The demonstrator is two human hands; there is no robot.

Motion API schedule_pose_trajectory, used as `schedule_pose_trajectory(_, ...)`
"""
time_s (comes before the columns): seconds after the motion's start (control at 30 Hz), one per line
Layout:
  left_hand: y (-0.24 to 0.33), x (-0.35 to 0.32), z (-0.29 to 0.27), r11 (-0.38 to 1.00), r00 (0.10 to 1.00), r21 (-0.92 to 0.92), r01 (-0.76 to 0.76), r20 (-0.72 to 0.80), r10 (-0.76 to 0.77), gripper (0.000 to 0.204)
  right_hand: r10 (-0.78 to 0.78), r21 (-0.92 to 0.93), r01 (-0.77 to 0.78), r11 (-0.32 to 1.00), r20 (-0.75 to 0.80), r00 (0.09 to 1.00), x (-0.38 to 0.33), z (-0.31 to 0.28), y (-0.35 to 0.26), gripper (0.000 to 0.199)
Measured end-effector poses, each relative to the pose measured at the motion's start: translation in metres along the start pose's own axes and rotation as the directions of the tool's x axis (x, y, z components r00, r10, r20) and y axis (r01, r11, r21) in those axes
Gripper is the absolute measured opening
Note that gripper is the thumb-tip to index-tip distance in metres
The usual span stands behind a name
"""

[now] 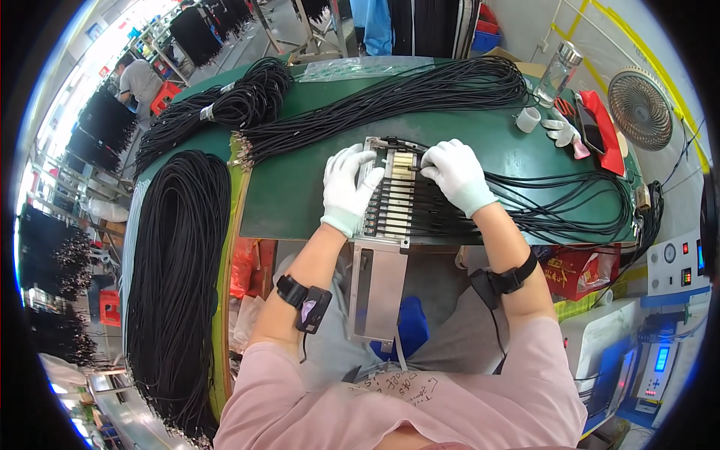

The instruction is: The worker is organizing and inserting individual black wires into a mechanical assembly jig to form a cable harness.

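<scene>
White gloves cover both hands, which meet over the upper end of a metal jig [379,244] lying near the table's front edge, its lower part jutting out past that edge above the person's lap. The left hand [346,189] is at the jig's left side, its thumb and fingers apart, the fingertips reaching over the jig's left rim and the thumb lower, pointing inward. The right hand [457,176] comes from the other side, its thumb and forefinger bent close together at the right ends of the uppermost pale strips [403,166]; whether they are clamped on a cable cannot be told. Those strips thus lie between the two sets of fingertips, nearer the right ones. Below the fingers, black cables [555,202] lie side by side across the jig, then run under the right hand and loop over the green table [289,196]. Beyond the jig lie a long black bundle [390,105] and, to its left, a tied coil [251,94]; another bundle [180,277] hangs at the far left. At the right stand a bottle [559,73] and a fan [640,109].
</scene>
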State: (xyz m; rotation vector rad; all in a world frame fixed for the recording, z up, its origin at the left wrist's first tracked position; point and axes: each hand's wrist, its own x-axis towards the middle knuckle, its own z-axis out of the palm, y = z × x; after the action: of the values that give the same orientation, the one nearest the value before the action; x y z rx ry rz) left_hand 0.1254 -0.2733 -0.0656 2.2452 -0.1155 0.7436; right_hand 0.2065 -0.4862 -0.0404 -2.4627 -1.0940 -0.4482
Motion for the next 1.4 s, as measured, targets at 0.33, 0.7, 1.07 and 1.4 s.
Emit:
schedule_pose_trajectory(0.33,0.004,-0.001,-0.007,0.986,0.985,0.010,-0.168,-0.049,0.168,0.019,-0.157,0.316,0.175,0.933,-0.083,0.984,0.004,0.010,-0.036,0.011)
schedule_pose_trajectory(0.7,-0.010,0.000,-0.008,0.964,0.974,0.152,0.217,-0.100,-0.203,0.019,0.049,0.102,-0.052,0.993,0.028,0.998,0.003,-0.001,-0.010,0.012)
schedule_pose_trajectory(1.07,-0.015,0.000,-0.007,0.959,0.976,0.180,0.219,-0.052,-0.213,0.019,0.018,-0.010,-0.017,1.000,0.075,0.997,-0.001,0.003,0.001,0.012)
schedule_pose_trajectory(1.4,-0.012,0.001,-0.006,0.959,0.962,0.095,0.267,0.034,-0.271,0.025,0.031,-0.053,-0.027,0.998,0.060,0.998,0.001,0.010,-0.005,0.013)
